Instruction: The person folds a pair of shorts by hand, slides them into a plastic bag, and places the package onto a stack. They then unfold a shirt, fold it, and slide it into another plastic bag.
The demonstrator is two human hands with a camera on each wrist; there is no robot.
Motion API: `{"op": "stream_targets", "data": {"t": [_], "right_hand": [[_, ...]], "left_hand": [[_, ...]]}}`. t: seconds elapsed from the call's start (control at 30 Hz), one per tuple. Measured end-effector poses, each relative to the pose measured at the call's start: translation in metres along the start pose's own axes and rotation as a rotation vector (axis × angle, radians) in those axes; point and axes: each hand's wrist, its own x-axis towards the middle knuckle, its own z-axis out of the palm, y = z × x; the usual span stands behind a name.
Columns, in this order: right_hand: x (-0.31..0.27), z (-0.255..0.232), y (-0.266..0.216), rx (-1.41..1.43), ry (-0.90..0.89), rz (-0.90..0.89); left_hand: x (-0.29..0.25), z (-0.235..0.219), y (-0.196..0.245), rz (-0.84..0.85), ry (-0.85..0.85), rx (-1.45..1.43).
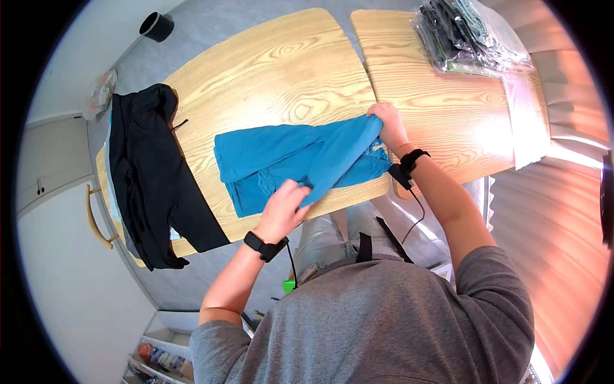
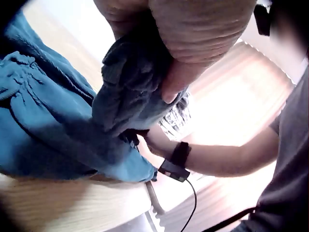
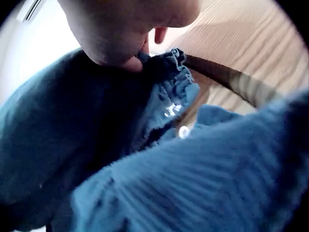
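Note:
A blue garment (image 1: 268,153) with gathered seams lies folded lengthwise across the front of the wooden table. My left hand (image 1: 281,210) grips its near edge and holds a bunched fold raised; in the left wrist view the thumb presses over that cloth. At the garment's right end, my right hand (image 1: 389,125) pinches the far corner. A slanting flap of fabric stretches between the two hands. The right wrist view shows a ruffled elastic edge (image 3: 183,72), a small white print and a white ring-like piece (image 3: 184,132) close to the right hand's fingers.
Black pants (image 1: 150,173) with a cord hang partly over the table's left end. A stack of clothes in clear plastic bags (image 1: 470,38) sits on the second table (image 1: 422,96) at the right. A black bin (image 1: 157,27) stands on the floor beyond, and a wooden chair (image 1: 97,217) at the left.

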Motion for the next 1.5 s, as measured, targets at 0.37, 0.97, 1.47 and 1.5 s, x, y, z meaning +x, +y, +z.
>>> {"op": "stream_targets", "data": {"t": [0.37, 0.97, 1.47, 1.5], "right_hand": [[0.021, -0.014, -0.002, 0.134, -0.384, 0.107], [0.015, 0.017, -0.063, -0.411, -0.113, 0.185], [-0.031, 0.105, -0.154, -0.338, -0.222, -0.040], [-0.027, 0.101, -0.147, -0.323, -0.226, -0.095]], "left_hand": [[0.015, -0.031, -0.063, -0.550, 0.280, -0.486], [0.032, -0.012, -0.086, -0.093, 0.107, 0.504], [0.001, 0.047, -0.089, -0.457, 0.099, 0.471], [-0.004, 0.047, -0.087, -0.453, 0.121, 0.370]]}}
